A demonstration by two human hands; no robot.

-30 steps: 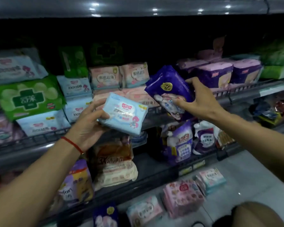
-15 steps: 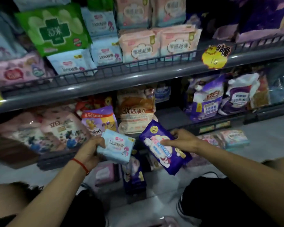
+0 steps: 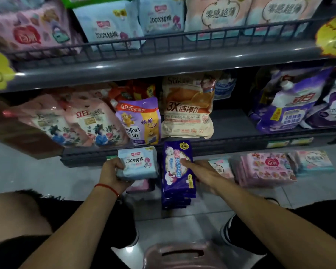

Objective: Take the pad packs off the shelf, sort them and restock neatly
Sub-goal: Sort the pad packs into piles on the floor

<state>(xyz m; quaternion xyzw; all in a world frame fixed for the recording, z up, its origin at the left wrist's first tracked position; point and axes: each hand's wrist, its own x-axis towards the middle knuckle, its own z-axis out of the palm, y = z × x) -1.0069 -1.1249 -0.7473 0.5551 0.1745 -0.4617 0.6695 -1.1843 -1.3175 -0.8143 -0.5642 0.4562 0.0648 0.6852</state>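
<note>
**Op:** Pale blue soft plastic pad pack [image 3: 137,165], white label on its face, is gripped in my left hand [image 3: 113,174], fingers curled round its left end, a red cord bracelet [image 3: 107,188] on that wrist. It sits low, just in front of the bottom shelf's dark edge [image 3: 221,147].

**Desk:** And the right?

**Op:** My right hand [image 3: 199,171] is on the dark purple plastic pad pack [image 3: 177,168], thumb laid on its printed face, remaining fingers behind its right edge, so it is held. That pack tops a low stack of matching purple packs [image 3: 176,200] on the grey tiled floor [image 3: 27,171], right beside the blue one.

**Desk:** Anything else down there?

**Op:** Further right on the floor, a pile of pink pad packs [image 3: 266,169], then a pale blue-and-pink pack [image 3: 314,161]. A pink pack [image 3: 140,186] peeks out beneath the blue one.

**Desk:** Shelves?

**Op:** Far upper shelf behind its wire rail [image 3: 163,40] carries more blue, pink and peach pad packs. The lower shelf has detergent pouches, including a beige bag [image 3: 188,107] and a purple one [image 3: 285,105]. A pink plastic stool [image 3: 182,255] sits nearest me.
</note>
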